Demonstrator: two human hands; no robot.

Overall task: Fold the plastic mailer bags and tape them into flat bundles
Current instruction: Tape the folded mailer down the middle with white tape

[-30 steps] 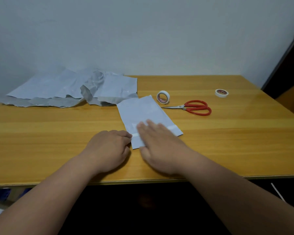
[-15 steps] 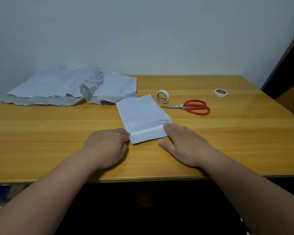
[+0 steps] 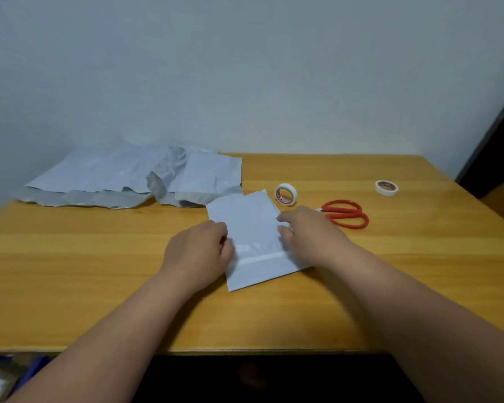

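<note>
A white plastic mailer bag [image 3: 249, 225] lies flat on the wooden table [image 3: 99, 271], with a pale tape strip across its near end. My left hand [image 3: 198, 251] grips the bag's left edge with curled fingers. At the bag's right edge, my right hand [image 3: 309, 237] pinches between thumb and forefinger. A heap of crumpled grey-white mailer bags [image 3: 128, 178] sits at the back left. One white tape roll [image 3: 285, 194] stands just beyond the bag.
Red-handled scissors [image 3: 346, 214] lie right of my right hand, their blades hidden behind it. A second tape roll [image 3: 386, 187] lies flat at the back right. A wall runs behind the table, and a dark door frame stands at far right.
My right hand slid off the bag's near end to its right edge and moved up along it. My left hand moved up along the left edge. The view has shifted.
</note>
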